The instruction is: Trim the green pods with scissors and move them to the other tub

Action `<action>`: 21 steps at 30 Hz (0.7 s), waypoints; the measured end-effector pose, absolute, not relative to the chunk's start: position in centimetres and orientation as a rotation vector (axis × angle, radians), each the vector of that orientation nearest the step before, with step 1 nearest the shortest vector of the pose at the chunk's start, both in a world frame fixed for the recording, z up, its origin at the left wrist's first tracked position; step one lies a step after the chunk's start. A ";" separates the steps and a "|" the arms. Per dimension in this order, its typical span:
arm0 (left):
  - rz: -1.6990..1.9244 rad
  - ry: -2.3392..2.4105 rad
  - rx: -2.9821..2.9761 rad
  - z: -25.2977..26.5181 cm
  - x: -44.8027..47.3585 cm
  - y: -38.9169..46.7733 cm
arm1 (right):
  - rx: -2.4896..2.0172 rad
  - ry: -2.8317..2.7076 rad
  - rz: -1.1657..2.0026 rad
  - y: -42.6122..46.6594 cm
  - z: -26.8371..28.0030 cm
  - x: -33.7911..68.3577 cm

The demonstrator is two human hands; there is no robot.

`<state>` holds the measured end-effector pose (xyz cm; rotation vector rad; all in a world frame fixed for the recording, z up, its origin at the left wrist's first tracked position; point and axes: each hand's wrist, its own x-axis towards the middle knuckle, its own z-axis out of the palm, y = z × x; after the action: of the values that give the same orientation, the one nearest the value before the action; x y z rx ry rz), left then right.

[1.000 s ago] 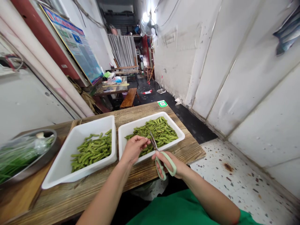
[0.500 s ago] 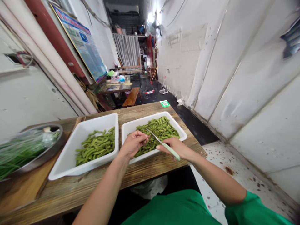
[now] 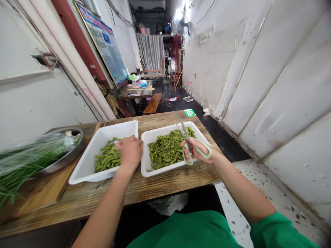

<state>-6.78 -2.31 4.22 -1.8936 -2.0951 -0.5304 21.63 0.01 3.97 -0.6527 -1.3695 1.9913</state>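
Note:
My right hand [image 3: 198, 150] holds scissors [image 3: 190, 146] with pale green handles, fingers in the loops. Their blades point away from me, parted, above the right white tray [image 3: 145, 169]. Green edamame pods [image 3: 165, 148] fill much of that tray. My left hand [image 3: 131, 151] is over the right side of the left white tray [image 3: 80, 168], back of the hand up. Its fingers are curled down and smeared by motion, so whether they hold anything is hidden. More edamame pods [image 3: 108, 156] lie in a pile in this left tray.
A metal bowl [image 3: 79, 139] of long green stalks in clear plastic [image 3: 49, 151] stands at the left on a wooden board [image 3: 49, 193]. A green code card [image 3: 189, 113] lies at the wooden table's far edge. Beyond are a bench [image 3: 153, 103] and a cluttered table [image 3: 136, 94].
My left hand has moved left from the right tray to the left tray. My right hand has turned the scissors upward and their blades have parted. The view has shifted slightly.

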 end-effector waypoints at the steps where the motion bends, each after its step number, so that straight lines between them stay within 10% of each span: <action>1: -0.463 -2.097 -2.069 3.5 -5.7 -1.7 | -0.643 -1.337 1.990 0.8 3.8 21.3; 13: -0.571 -2.345 -2.338 0.3 -2.9 1.1 | -0.768 -1.451 1.848 2.9 1.1 20.2; 21: -1.371 -2.543 -2.312 2.2 -2.6 1.7 | -0.870 -1.615 1.789 3.6 3.2 20.8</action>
<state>-2.57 1.74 2.22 -2.3123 -2.5425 -1.3710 20.83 3.59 3.15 -0.8704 -1.6151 1.7895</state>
